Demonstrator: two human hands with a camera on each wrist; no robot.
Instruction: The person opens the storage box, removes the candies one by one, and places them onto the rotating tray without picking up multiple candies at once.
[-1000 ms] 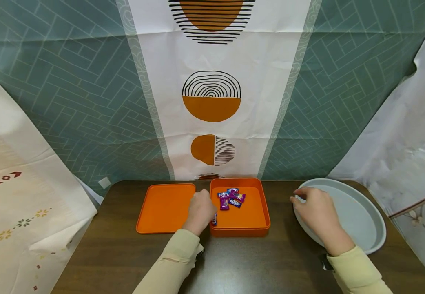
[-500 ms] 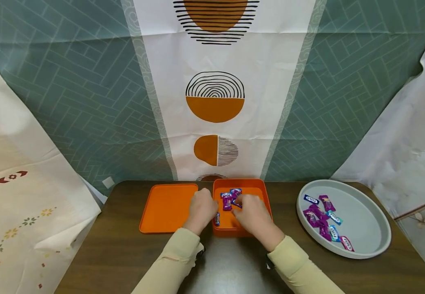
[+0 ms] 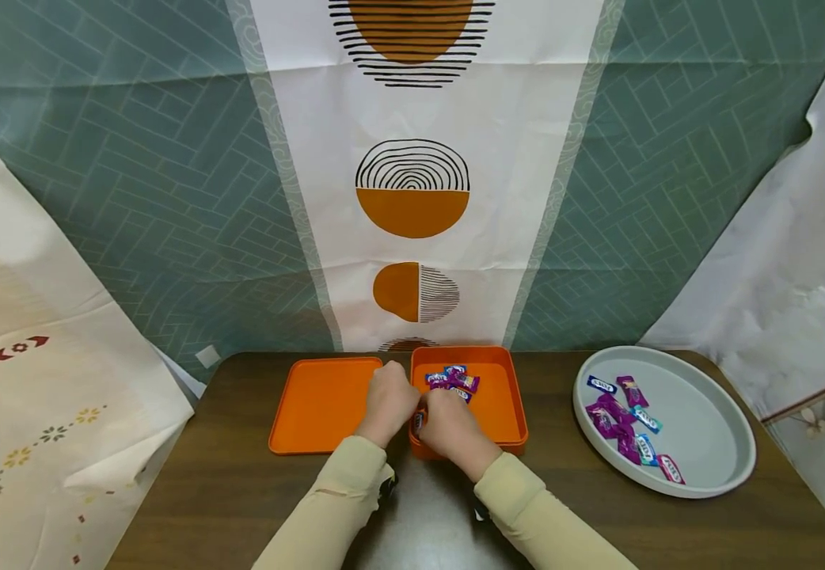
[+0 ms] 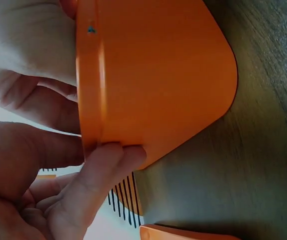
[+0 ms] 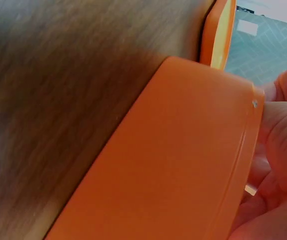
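Note:
My left hand (image 3: 387,402) grips the left rim of the orange box (image 3: 501,400). The left wrist view shows its fingers curled over the box wall (image 4: 153,85). My right hand (image 3: 454,427) reaches inside against the same wall, beside the left hand. Its fingers are bent and pinch at a small wrapped candy (image 3: 420,422), which they partly hide. In the right wrist view the hand (image 5: 283,145) sits just past the rim, and its fingertips are mostly hidden. Several purple and blue wrapped candies (image 3: 464,382) lie in a cluster further back in the box.
An orange lid (image 3: 323,404) lies flat to the left of the box. At the right stands a round grey tray (image 3: 712,419) with several candies (image 3: 626,439) on its left side. Patterned cloth (image 3: 412,277) hangs behind the dark wooden table (image 3: 213,491).
My right hand has moved left from the round tray, over the box, to the box's left wall beside the left hand. The left hand keeps its grip on the rim.

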